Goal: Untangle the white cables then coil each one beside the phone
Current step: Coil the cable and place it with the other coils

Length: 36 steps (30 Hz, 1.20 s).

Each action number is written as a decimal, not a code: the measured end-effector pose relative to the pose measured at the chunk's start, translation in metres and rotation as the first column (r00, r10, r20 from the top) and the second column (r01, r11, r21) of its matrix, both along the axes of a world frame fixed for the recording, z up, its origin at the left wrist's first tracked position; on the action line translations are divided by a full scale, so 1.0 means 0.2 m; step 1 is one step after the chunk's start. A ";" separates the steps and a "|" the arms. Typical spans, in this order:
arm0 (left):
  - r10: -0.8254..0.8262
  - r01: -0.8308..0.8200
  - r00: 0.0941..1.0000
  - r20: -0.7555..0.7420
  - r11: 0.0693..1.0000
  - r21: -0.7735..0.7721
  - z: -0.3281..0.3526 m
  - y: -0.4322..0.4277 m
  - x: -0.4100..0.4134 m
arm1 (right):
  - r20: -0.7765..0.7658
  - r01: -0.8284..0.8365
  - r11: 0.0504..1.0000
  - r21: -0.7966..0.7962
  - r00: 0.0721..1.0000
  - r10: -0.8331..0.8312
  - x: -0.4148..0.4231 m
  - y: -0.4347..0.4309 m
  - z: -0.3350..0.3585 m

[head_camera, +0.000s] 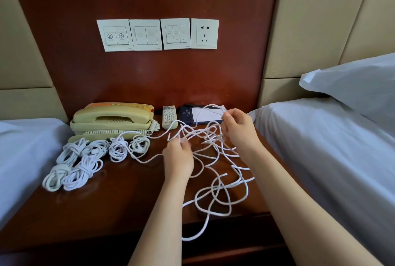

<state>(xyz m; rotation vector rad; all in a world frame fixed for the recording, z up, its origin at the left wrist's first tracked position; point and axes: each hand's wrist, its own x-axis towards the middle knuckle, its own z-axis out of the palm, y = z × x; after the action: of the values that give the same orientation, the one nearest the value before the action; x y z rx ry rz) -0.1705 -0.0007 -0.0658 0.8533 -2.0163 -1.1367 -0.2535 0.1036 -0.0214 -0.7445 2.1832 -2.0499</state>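
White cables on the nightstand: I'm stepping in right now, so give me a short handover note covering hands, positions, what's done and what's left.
Left hand: pinches strands at the left edge of the tangle of white cables.
Right hand: raised, pinches a strand pulled up from the same tangle.
Where: the tangle sprawls over the right half of the nightstand, with one loop hanging over its front edge.
Done: several coiled bundles lie just in front of the phone.
Left: free each cable in the tangle, coil it and set it with the bundles.
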 end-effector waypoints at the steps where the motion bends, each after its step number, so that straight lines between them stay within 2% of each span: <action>1: -0.036 0.036 0.999 0.008 0.999 -0.041 0.01 0.01 0.01 | -0.038 0.009 0.999 0.047 0.999 -0.007 -0.01 0.01 -0.01; 4: -0.088 0.079 0.995 -0.057 0.987 -0.140 0.11 0.07 0.04 | -0.097 0.049 0.991 0.126 0.995 -0.037 -0.01 0.02 -0.01; 9: -0.136 0.073 0.977 -0.163 0.935 -0.347 0.22 0.12 0.07 | 0.053 0.036 0.999 -0.021 0.998 -0.035 -0.03 0.03 -0.01; 13: -0.238 0.165 0.965 -0.112 0.880 -0.446 0.24 0.15 0.09 | 0.123 0.062 0.986 -0.152 0.991 -0.043 -0.03 0.05 0.01; 17: -0.379 0.267 0.922 -0.077 0.768 -0.582 0.30 0.25 0.10 | 0.162 0.096 0.951 -0.295 0.986 -0.049 -0.05 0.07 0.02; 20: -0.462 0.316 0.884 -0.074 0.705 -0.635 0.31 0.30 0.08 | 0.179 0.112 0.936 -0.333 0.982 -0.054 -0.04 0.08 0.02; 22: -0.478 0.329 0.876 -0.063 0.689 -0.646 0.29 0.31 0.08 | 0.193 0.135 0.930 -0.342 0.979 -0.071 -0.04 0.09 0.00; 25: -0.432 0.354 0.902 -0.015 0.758 -0.548 0.25 0.29 0.06 | 0.252 0.153 0.917 -0.368 0.966 -0.060 -0.06 0.11 -0.05; 28: -0.331 0.356 0.934 0.133 0.839 -0.411 0.19 0.24 0.01 | 0.270 0.140 0.936 -0.324 0.961 -0.051 -0.09 0.12 -0.09; 31: -0.339 0.405 0.909 0.244 0.859 -0.313 0.13 0.22 -0.02 | 0.252 0.104 0.965 -0.239 0.967 -0.042 -0.09 0.14 -0.11; 36: -0.308 0.386 0.918 0.249 0.835 -0.393 0.09 0.19 -0.05 | 0.271 -0.011 0.982 -0.188 0.961 0.063 -0.08 0.17 -0.06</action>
<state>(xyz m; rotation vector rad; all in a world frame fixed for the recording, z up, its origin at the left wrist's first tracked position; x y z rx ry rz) -0.1809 0.0379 -0.0475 0.3711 -2.5182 -0.7508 -0.2687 0.1376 -0.0344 -0.4722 1.8370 -2.2060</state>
